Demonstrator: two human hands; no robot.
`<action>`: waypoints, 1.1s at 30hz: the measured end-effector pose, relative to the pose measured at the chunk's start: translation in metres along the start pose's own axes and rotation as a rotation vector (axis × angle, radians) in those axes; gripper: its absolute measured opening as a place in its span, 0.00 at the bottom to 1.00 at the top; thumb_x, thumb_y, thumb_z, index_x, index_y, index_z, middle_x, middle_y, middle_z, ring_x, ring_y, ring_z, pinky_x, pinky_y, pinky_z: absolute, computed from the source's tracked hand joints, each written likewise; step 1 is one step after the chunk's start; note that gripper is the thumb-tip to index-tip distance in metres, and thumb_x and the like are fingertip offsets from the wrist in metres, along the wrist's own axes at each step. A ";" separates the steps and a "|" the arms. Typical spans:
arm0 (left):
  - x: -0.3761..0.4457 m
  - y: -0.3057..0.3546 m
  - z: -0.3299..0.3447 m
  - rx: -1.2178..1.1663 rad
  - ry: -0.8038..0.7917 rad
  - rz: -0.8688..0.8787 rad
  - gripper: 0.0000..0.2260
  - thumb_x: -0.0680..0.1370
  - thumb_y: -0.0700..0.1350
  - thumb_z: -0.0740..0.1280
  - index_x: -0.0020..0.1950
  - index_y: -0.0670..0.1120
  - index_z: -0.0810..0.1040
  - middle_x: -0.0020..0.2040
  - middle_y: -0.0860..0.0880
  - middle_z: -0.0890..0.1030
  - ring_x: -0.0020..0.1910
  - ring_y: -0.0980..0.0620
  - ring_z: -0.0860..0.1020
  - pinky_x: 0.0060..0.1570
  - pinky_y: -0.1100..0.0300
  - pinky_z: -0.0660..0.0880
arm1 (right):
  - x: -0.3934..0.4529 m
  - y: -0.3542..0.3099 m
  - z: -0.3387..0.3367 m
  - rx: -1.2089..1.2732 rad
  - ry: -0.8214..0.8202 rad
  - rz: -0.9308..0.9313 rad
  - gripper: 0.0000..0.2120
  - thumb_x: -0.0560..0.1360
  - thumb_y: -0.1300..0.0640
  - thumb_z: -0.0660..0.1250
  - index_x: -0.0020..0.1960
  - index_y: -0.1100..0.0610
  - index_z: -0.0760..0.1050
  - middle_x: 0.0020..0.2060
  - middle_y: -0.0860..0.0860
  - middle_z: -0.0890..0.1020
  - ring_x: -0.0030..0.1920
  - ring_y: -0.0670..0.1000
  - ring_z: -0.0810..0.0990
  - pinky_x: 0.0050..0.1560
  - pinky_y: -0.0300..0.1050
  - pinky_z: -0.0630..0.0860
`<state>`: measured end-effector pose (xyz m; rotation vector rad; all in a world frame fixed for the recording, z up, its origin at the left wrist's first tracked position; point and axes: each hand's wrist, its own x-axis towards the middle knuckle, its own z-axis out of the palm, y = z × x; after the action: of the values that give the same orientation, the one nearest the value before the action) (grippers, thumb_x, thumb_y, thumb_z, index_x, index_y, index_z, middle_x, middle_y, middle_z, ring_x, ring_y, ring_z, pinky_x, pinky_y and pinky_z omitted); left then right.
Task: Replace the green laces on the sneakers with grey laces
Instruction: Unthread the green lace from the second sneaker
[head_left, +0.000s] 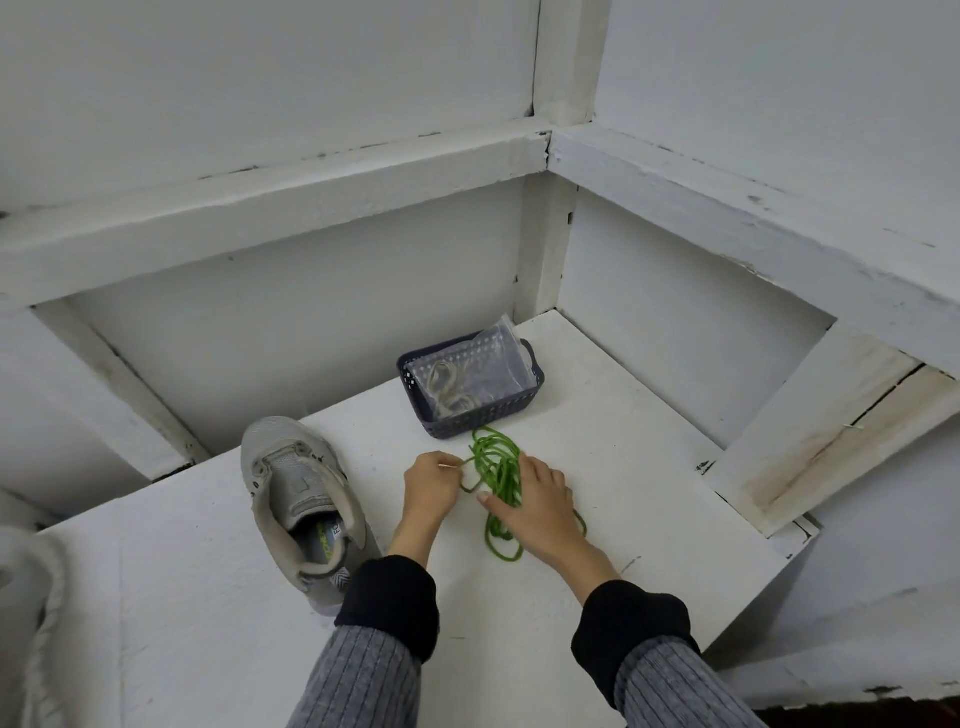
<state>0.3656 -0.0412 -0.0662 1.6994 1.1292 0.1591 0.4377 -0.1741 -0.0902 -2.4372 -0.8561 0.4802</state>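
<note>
A grey sneaker (301, 499) with no laces stands on the white table, toe pointing away. To its right lies a bundle of green laces (496, 467). My left hand (431, 486) pinches one end of a green lace between thumb and fingers. My right hand (540, 506) lies over the bundle and holds the coils between its fingers and thumb. A dark basket (530, 397) behind the laces holds a clear plastic bag (467, 374) with grey laces (447, 384) inside. Part of a second grey sneaker (36, 623) shows at the left edge.
The white table (649, 467) sits in a corner of white wooden walls and beams. Its right edge drops off near a slanted white plank (810, 431). The basket stands at the table's far side.
</note>
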 end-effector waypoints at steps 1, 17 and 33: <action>-0.003 -0.003 -0.005 0.049 0.057 0.057 0.14 0.77 0.32 0.59 0.58 0.39 0.80 0.54 0.42 0.81 0.55 0.45 0.78 0.49 0.62 0.72 | -0.001 -0.005 0.003 -0.089 0.002 0.000 0.42 0.73 0.32 0.61 0.77 0.55 0.53 0.72 0.52 0.61 0.70 0.55 0.59 0.70 0.52 0.58; -0.073 -0.022 -0.008 0.430 -0.064 0.483 0.14 0.81 0.41 0.60 0.66 0.44 0.73 0.65 0.45 0.72 0.63 0.46 0.71 0.59 0.53 0.70 | -0.074 -0.017 -0.006 0.068 0.154 0.227 0.12 0.79 0.62 0.59 0.61 0.64 0.68 0.54 0.61 0.73 0.52 0.60 0.74 0.45 0.44 0.67; -0.267 -0.078 0.136 0.709 -0.582 0.673 0.11 0.80 0.46 0.62 0.61 0.46 0.76 0.58 0.45 0.80 0.57 0.43 0.78 0.56 0.49 0.76 | -0.307 0.131 -0.036 0.069 0.390 0.598 0.03 0.77 0.61 0.63 0.47 0.62 0.73 0.45 0.60 0.78 0.46 0.61 0.79 0.41 0.51 0.76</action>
<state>0.2528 -0.3287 -0.0843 2.4852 0.1321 -0.3483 0.2903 -0.4758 -0.0875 -2.5715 0.0584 0.2132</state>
